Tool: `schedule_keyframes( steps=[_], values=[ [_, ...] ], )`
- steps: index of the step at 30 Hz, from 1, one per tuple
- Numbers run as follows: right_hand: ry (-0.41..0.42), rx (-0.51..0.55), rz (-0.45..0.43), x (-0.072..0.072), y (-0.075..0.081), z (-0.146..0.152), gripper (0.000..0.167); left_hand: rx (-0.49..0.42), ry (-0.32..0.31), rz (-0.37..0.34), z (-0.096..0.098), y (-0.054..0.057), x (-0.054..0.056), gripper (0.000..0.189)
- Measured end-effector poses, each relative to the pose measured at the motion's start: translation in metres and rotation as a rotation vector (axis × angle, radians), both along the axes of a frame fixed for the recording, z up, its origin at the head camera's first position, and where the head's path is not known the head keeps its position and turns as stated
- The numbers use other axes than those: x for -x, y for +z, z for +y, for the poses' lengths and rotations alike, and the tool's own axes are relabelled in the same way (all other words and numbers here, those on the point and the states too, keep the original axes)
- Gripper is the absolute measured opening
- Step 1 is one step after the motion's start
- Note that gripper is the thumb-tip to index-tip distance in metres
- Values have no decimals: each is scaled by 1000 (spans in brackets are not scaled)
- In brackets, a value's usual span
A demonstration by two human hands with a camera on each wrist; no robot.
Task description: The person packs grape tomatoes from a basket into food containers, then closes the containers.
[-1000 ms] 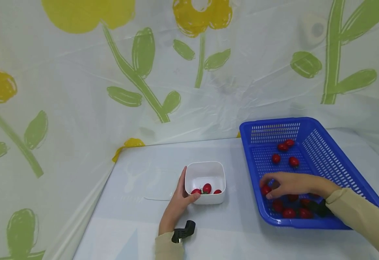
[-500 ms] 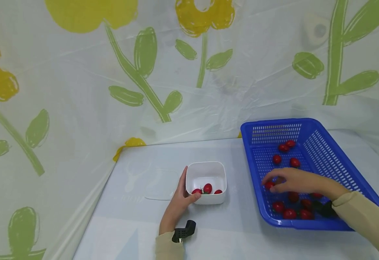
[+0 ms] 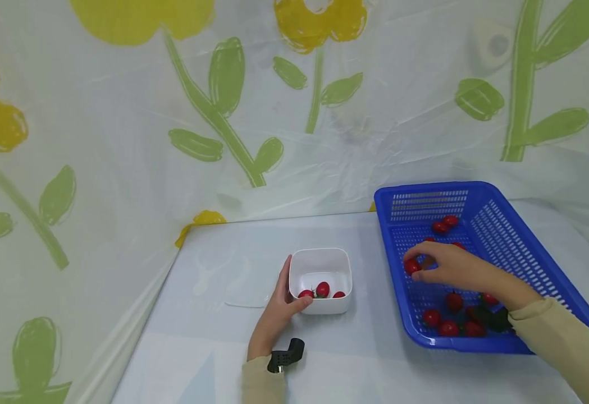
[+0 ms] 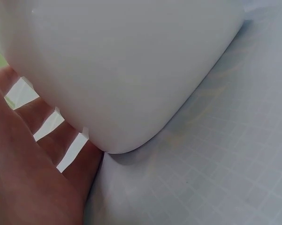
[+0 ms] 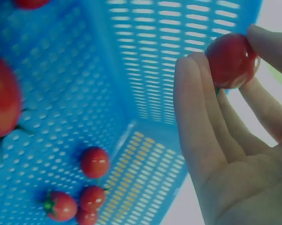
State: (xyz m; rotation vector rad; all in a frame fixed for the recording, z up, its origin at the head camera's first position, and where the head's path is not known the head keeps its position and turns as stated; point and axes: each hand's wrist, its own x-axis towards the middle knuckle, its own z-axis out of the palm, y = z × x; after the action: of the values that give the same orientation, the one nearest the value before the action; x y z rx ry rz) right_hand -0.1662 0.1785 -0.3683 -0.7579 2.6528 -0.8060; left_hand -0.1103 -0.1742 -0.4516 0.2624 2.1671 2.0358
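Red, glossy tomato (image 3: 412, 266) pinched between thumb and fingers of the right hand (image 3: 448, 268), inside the blue basket (image 3: 430, 206) near its left wall; right-wrist view shows it touching no other tomato. Change over the last half second: right hand has shifted toward the basket's far end and the tomato has gone with it, apparently raised. Inference: the grip is holding and the fruit is free of its neighbours. Remaining tomatoes (image 3: 448, 328) lie loose on the basket floor, most toward the near end, some partly hidden. Well to the left, white box (image 3: 319, 307) on the table (image 3: 213, 342); left hand (image 3: 276, 306) clamped on its left side, thumb at the near rim, unchanged. Three boxed tomatoes (image 3: 323, 289) visible, also unchanged, so the held one is not yet among them. Hands well apart. Behind: flower-printed cloth (image 3: 122, 140).
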Motion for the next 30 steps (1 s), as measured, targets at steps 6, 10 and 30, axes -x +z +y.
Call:
schedule_keyframes(
  steps=[6, 10, 30],
  values=[
    [-93, 18, 90, -7, 17, -11, 40, -42, -16, 21, -2, -5, 4, 86],
    [-119, 76, 128, -13, 27, -20, 39, -45, -12, 20, -4, -16, 7, 85],
    [-189, 381, 188, -48, 35, -78, 39, -50, -29, 10, -1, -6, 3, 87]
  ],
)
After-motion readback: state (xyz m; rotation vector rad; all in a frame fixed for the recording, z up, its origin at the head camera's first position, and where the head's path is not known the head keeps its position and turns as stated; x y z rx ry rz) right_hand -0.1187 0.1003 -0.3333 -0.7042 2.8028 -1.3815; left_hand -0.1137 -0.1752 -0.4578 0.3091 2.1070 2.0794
